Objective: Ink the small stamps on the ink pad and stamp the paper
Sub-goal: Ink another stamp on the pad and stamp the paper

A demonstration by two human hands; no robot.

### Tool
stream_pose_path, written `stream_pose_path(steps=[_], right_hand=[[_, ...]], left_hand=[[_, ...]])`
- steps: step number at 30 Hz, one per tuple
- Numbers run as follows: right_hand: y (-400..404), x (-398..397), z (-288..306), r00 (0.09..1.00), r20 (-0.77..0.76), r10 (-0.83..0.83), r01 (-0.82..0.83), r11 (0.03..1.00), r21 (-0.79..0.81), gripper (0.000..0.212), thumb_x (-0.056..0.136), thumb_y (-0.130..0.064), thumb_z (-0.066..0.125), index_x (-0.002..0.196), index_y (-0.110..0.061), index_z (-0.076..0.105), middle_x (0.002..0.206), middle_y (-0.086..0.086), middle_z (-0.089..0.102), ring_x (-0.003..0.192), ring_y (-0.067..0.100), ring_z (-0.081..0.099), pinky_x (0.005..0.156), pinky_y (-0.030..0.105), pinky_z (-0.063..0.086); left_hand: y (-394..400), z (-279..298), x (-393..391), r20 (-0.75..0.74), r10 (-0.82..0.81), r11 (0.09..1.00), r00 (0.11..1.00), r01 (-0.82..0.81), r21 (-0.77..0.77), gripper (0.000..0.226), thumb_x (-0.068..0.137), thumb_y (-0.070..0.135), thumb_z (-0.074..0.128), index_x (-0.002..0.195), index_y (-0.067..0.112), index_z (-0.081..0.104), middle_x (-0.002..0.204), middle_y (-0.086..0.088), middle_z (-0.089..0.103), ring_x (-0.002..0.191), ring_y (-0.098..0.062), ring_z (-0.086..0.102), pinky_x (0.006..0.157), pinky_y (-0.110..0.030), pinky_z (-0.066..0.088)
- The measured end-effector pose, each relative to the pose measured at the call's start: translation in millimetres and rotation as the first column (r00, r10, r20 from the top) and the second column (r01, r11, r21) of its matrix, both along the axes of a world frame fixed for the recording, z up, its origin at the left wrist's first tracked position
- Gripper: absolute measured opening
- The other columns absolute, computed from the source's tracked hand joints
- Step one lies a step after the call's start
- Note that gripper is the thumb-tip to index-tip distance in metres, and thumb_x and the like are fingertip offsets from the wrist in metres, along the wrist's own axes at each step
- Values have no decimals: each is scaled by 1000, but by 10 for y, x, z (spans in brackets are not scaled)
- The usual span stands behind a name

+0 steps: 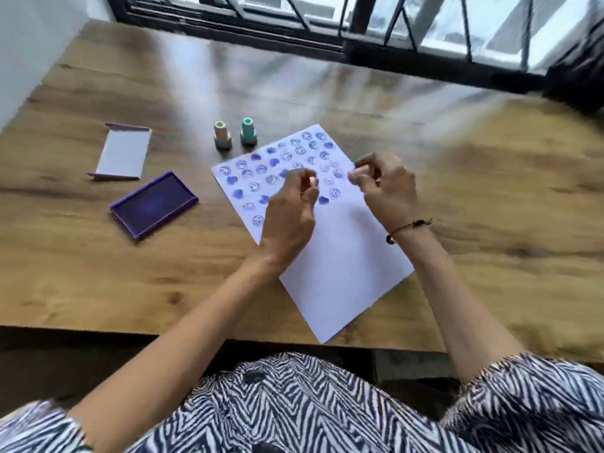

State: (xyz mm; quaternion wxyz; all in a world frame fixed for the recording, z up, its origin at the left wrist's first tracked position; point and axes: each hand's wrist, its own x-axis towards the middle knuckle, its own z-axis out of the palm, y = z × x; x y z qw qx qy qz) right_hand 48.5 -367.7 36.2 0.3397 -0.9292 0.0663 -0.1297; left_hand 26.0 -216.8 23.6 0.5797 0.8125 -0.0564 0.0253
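A white paper (343,273) lies tilted on the wooden table, its upper half covered with several purple prints of faces and hearts. Both hands hover over the printed area, close together. My right hand (387,191) pinches a small pale pink stamp (357,174) at its fingertips. My left hand (289,210) has its fingers closed around a small pale pink piece (312,183); blur hides what it is. The open purple ink pad (153,206) sits to the left of the paper.
A beige stamp (223,136) and a green stamp (248,131) stand upright just beyond the paper's top-left edge. The ink pad's lid (122,152) lies upside down at the far left. A dark window frame (327,34) runs behind the table.
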Motion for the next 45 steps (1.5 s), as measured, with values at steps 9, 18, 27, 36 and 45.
stream_pose_path(steps=[9,18,27,36,45], right_hand=[[-64,33,-124,995,-74,64,-74,989,-131,10,80,-11,60,88,-6,64,95,17,64,89,28,57,61,20,27],[-25,109,-122,987,-115,109,-144,924,-354,14,84,-9,53,93,-2,60,101,21,60,87,39,58,70,39,45],[-33,158,-133,963,-146,227,-269,836,-478,11,80,0,46,83,2,57,89,21,59,86,35,54,61,34,41],[-1,151,-183,967,-85,240,-251,843,-476,12,72,6,46,74,-2,55,82,17,56,81,33,53,54,33,39],[-11,173,-163,950,-162,267,-311,844,-436,12,73,1,48,73,-7,56,84,14,53,76,28,48,56,30,30]], left_hand=[[-32,-203,69,43,13,996,999,-16,91,23,88,4,46,110,0,48,106,-13,66,93,-30,61,77,-31,41],[-32,-194,73,30,14,997,999,-16,79,25,88,5,46,112,1,48,108,-16,66,97,-33,61,84,-46,47],[-20,-211,80,24,1,998,1000,-3,69,25,88,8,45,112,2,47,109,-15,65,98,-33,61,85,-48,48],[-31,-218,66,14,-12,998,1000,12,60,25,88,9,46,112,3,47,108,-15,65,98,-32,61,85,-48,47],[-34,-193,53,13,-11,997,1000,10,78,25,89,9,47,113,3,47,108,-16,65,99,-32,60,87,-47,46]])
